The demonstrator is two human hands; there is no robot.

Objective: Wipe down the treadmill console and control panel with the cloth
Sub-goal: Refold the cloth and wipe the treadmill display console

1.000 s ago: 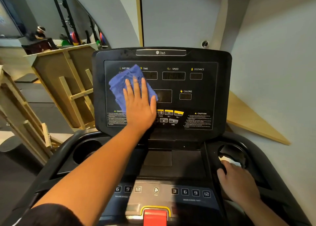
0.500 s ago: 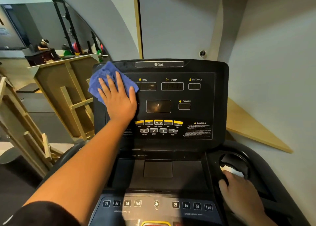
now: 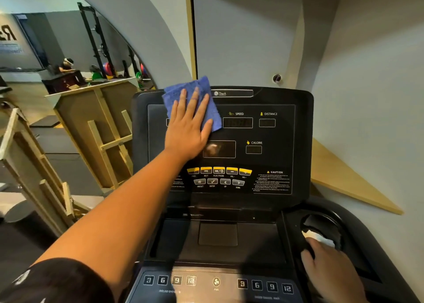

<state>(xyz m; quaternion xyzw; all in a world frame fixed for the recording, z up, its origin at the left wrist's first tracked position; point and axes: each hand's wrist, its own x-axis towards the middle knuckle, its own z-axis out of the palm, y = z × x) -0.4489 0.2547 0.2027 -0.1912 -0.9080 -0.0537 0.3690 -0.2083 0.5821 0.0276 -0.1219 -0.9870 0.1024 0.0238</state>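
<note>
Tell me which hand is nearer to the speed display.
Left. The left hand presses the blue cloth on the panel just left of the speed display; the right hand rests far below, by the cup holder.

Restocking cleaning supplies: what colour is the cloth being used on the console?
Blue; the cloth shows clearly in the head view, under the left hand.

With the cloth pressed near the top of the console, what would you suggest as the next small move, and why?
Probably slide the left hand and the blue cloth rightward along the top row. The cloth covers only the console's upper-left area, while the SPEED display and DISTANCE display beside it lie uncovered. The right hand rests by the cup holder, out of the way.
</note>
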